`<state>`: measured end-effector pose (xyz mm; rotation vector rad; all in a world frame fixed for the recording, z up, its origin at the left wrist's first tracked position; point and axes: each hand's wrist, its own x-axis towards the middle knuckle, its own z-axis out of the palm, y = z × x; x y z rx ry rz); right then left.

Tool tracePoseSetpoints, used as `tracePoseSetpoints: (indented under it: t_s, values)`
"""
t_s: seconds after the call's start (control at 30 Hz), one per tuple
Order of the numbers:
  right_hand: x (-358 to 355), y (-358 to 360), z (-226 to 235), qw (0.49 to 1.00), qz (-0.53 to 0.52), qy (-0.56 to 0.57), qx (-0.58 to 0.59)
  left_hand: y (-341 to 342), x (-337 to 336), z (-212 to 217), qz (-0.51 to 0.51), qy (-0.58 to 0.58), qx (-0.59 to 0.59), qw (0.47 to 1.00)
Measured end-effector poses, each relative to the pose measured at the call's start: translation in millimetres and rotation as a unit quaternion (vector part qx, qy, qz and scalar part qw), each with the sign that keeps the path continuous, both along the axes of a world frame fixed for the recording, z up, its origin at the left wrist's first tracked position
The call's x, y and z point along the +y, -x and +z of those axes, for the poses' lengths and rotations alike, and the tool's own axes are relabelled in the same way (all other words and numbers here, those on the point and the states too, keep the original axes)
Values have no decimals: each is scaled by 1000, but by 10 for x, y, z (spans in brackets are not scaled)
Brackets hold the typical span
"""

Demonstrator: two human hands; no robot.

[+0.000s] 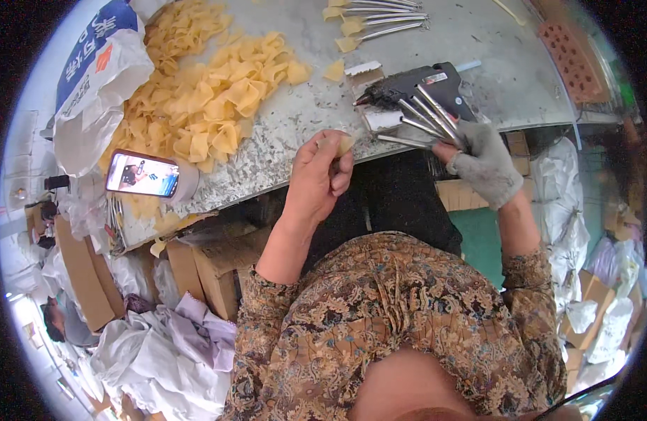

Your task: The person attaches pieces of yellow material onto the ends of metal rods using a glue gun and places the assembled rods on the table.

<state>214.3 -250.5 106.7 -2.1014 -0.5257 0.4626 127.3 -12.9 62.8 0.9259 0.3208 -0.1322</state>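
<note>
A paisley blouse (401, 302) lies nearest. By the desk (295, 109), the left hand (319, 172) finger-pinches a translucent yellow piece (346, 145), likely light, flexible, best held by its rim; the gloved right hand (486, 163) clasps slim metal tubes (436, 120), probably stiff, slippery, best gripped near one end.

At the near edge of the table (306, 105), your left hand (316, 172) holds a small piece (346, 145); to its right, your right hand (488, 168) carries a bunch of rods (436, 116), with the glue gun (443, 76) lying just beyond. A heap of loose pieces (222, 91) spreads across the table's left, between the sack (102, 91) and the open middle. The phone (142, 174) stands before the heap, near the left front edge. Another row of rods (390, 27) lies behind the glue gun, the perforated block (575, 62) at far right. Cardboard boxes (205, 277) sit below, left of you.
</note>
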Motion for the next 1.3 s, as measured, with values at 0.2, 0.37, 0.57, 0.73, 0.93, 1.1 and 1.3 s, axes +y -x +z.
tracePoseSetpoints:
  t_s: [0.2, 0.37, 0.57, 0.73, 0.93, 1.1, 1.3]
  values:
    - [245, 72, 23, 999, 5, 40, 22, 36, -24, 19, -11, 39, 3, 999]
    - [258, 180, 89, 993, 30, 108, -26, 111, -50, 90, 0, -103, 2, 995]
    - [368, 342, 95, 986, 46, 87, -133, 147, -183, 157, 8, -229, -53, 972]
    - [406, 290, 261, 988, 39, 99, -114, 110, -105, 313, -10, -247, -68, 967]
    - [252, -636, 180, 987, -85, -47, -130, -69, 270, 146, -47, -486, -52, 871]
    - [400, -1668, -283, 973, -55, -53, -217, -537, 418, 202, 130, -693, -177, 687]
    - [507, -2165, -403, 898, -203, -322, -221, -993, 504, 88, -22, -842, -183, 507]
